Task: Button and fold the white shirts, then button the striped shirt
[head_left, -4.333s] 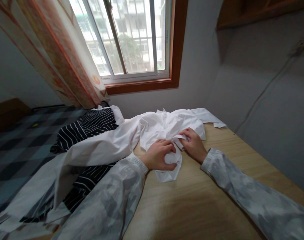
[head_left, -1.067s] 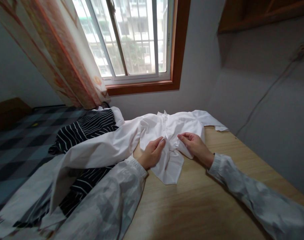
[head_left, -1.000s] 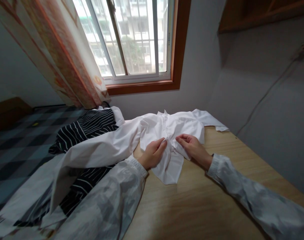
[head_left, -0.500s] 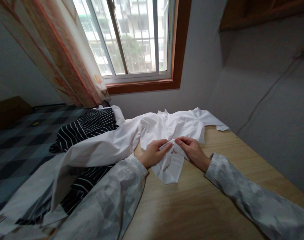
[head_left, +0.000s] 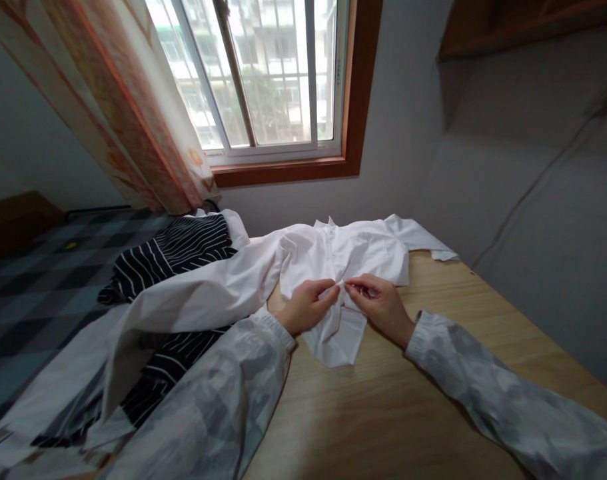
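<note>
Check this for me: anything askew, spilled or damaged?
No spill or damage shows. The striped clothing looks untidy, bunched up at the left with white cloth draped across it. The white shirt is rumpled at its lower front, where the left hand and right hand pinch it.

head view | forward, down | close above table [head_left: 363, 407] | window [head_left: 276, 87] ahead

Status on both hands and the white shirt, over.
Left hand, right hand: both pinching white shirt at its front. Shirt laid on wooden table, creased around the hands. Striped cloth left, clear of hands.
</note>
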`<state>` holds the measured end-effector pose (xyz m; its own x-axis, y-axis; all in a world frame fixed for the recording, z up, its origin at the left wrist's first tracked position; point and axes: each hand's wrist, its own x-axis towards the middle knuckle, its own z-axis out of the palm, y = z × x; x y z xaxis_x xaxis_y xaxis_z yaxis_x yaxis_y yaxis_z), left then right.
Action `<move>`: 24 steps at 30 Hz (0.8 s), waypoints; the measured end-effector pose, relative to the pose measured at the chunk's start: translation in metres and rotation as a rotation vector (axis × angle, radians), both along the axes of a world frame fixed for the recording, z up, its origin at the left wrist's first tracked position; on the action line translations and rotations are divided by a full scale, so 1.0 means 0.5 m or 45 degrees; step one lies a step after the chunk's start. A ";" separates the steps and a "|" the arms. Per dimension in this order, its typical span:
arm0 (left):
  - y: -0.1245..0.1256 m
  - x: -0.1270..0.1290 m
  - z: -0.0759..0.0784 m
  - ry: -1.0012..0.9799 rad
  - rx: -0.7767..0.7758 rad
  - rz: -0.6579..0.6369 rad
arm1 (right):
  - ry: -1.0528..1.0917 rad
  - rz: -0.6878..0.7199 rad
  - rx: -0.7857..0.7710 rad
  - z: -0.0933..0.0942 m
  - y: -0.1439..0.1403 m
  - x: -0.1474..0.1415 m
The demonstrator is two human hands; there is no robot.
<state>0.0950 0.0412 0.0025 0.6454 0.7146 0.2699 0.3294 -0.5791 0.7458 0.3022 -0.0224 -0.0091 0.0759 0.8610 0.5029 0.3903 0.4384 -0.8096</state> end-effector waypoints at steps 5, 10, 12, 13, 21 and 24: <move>0.000 -0.002 0.003 0.010 0.019 -0.018 | 0.041 0.033 -0.062 0.001 -0.001 0.001; -0.002 -0.001 0.006 0.039 0.042 -0.016 | 0.123 0.031 -0.115 -0.005 0.003 0.003; -0.004 0.000 0.007 0.039 0.050 -0.017 | 0.122 0.044 -0.109 -0.005 0.002 0.003; -0.005 0.001 0.008 0.035 0.052 -0.016 | 0.117 0.057 -0.108 -0.004 0.001 0.003; -0.003 0.001 0.003 0.049 0.075 -0.003 | 0.180 0.179 -0.130 -0.011 0.009 0.013; -0.002 0.000 0.002 0.058 0.082 -0.017 | 0.199 0.188 -0.181 -0.021 0.017 0.015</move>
<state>0.0950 0.0405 0.0034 0.6672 0.6883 0.2849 0.3545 -0.6297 0.6912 0.3097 -0.0137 -0.0193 0.0113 0.9297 0.3681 0.1957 0.3590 -0.9126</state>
